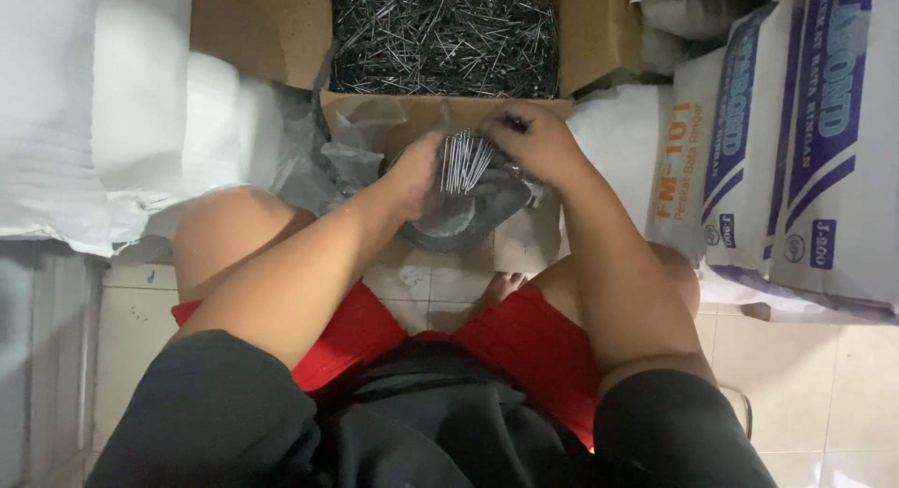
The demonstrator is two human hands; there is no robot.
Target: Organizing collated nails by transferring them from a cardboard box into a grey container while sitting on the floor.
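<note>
Head view, looking down on a seated person's two bare hands at work over a bundle of nails (462,160). Left hand (415,174): fingers curled together around the left side of the bundle, so that the nails stand roughly upright and fan out above the thumb. Right hand (536,143): fingers bent and closed over the bundle's upper right edge, with the fingertips (510,125) pinched together near the nail heads; whether they grip single nails or only press on the bundle cannot be told. The bundle thus lies between the two hands, touching both, with its lower ends hidden behind the left palm. Directly beneath the hands sits a round grey metal bowl (468,221), partly wrapped in crumpled clear plastic sheet (351,146). Just beyond the hands stands an open cardboard box (262,29) filled with loose dark nails (445,34); its near flap lies just behind the knuckles. White sacks (94,104) are stacked to the left, and printed white and blue sacks (796,141) lean to the right. The person wears red shorts (524,343) and black sleeves (211,408), with knees spread on either side of a pale tiled floor (824,385).
</note>
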